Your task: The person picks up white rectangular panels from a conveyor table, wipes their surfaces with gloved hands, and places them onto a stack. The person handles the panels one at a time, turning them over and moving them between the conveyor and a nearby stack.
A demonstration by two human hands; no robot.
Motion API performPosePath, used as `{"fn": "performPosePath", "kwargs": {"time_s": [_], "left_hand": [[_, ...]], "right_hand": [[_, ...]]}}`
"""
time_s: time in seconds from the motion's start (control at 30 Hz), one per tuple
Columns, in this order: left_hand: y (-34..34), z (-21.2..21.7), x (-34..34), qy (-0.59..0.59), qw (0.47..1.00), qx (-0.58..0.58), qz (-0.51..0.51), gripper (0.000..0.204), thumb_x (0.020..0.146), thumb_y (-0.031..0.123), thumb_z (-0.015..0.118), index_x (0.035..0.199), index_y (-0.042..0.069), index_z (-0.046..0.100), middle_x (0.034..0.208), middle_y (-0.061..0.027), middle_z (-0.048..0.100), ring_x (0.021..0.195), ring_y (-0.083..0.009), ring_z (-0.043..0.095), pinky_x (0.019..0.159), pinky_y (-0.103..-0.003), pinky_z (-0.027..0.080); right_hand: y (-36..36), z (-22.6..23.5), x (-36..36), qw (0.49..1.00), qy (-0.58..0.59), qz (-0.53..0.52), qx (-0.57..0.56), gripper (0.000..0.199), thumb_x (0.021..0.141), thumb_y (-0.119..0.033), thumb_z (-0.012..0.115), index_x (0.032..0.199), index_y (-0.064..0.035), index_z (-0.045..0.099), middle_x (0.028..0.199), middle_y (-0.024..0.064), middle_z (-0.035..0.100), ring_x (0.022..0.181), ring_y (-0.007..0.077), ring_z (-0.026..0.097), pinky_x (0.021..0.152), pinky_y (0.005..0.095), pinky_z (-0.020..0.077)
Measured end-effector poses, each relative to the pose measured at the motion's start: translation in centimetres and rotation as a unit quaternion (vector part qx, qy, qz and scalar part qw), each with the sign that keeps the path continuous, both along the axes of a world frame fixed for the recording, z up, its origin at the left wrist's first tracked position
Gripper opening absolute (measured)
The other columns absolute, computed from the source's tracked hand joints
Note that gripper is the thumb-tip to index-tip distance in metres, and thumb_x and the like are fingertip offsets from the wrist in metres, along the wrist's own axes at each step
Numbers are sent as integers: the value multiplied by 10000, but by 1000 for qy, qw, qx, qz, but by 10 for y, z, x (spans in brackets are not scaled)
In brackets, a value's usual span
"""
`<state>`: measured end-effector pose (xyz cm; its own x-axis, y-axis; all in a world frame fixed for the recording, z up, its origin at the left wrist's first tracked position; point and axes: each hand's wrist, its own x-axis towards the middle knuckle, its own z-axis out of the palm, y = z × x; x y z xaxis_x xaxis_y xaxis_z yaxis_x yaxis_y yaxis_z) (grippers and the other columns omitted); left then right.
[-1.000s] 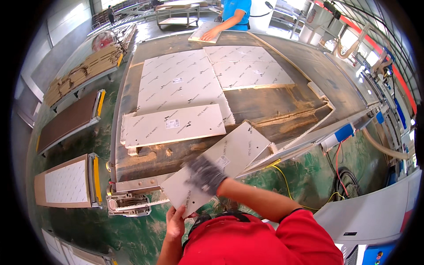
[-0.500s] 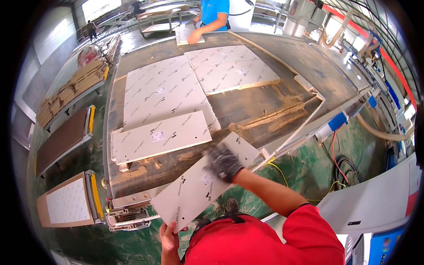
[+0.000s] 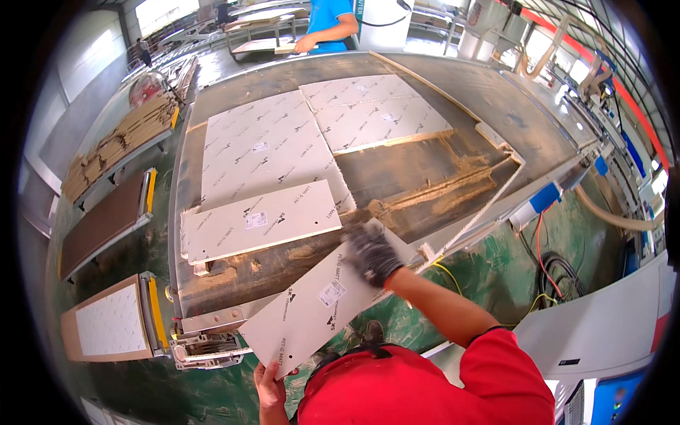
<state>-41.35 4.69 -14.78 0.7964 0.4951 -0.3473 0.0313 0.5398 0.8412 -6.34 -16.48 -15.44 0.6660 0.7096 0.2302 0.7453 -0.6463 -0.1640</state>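
Note:
My left hand (image 3: 269, 384) is bare and pinches the lower corner of a narrow white panel (image 3: 312, 301), its fingers closed around the edge. The panel has printed film, a small label and a dark hole near that corner. It slants over the near edge of the worktable (image 3: 234, 289). My right hand (image 3: 372, 256), in a dark grey glove, lies flat across the panel's far end; its fingers are spread but blurred by motion. Just beyond, a similar white panel (image 3: 283, 214) rests on a larger white sheet (image 3: 265, 145).
More white panels (image 3: 375, 106) lie at the table's far side, with sawdust (image 3: 425, 195) along the cuts. A co-worker in blue (image 3: 329, 28) holds a panel beyond the table. Carts with boards (image 3: 106, 230) stand left; a hose and cables (image 3: 559, 273) lie right.
My gloved right hand has slid a little up and right along the panel, uncovering its label. The co-worker has lifted a small panel off the table's far edge.

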Motion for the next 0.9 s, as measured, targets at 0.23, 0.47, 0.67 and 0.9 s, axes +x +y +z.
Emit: {"fn": "performPosePath", "kwargs": {"time_s": [0.23, 0.47, 0.67, 0.9], "left_hand": [[8, -8, -2, -18, 999, -1, -32, 454, 901, 236, 632, 1238, -60, 559, 1066, -156, 682, 845, -253, 685, 642, -385, 578], [11, -4, -13, -25, 1000, 5, -8, 417, 906, 209, 622, 1219, -62, 573, 1042, -158, 692, 811, -264, 700, 661, -395, 594], [13, 0, -31, -18, 1000, 11, 5, 414, 885, 179, 624, 1210, -74, 580, 1043, -164, 697, 809, -269, 707, 626, -380, 598], [35, 15, -34, -34, 998, 24, 42, 436, 841, 202, 678, 1164, -83, 607, 1005, -183, 707, 748, -296, 708, 620, -404, 604]], "right_hand": [[88, 14, -110, 978, 127, 120, 113, 866, 912, -592, 534, 1429, 92, 413, 1491, 299, 397, 1433, 434, 315, 1219, 484, 191], [68, 7, -73, 981, 95, 81, 147, 639, 893, -523, 590, 1193, 41, 582, 1218, 266, 591, 1172, 407, 541, 1051, 515, 383], [-66, -1, 52, 969, -202, -144, -9, 634, 961, -483, 524, 1335, 28, 549, 1358, 263, 558, 1258, 397, 534, 1073, 487, 394], [-36, 32, 21, 965, 192, -111, 141, 514, 956, -443, 558, 1247, -25, 630, 1184, 239, 661, 1089, 418, 623, 951, 460, 491]]}}
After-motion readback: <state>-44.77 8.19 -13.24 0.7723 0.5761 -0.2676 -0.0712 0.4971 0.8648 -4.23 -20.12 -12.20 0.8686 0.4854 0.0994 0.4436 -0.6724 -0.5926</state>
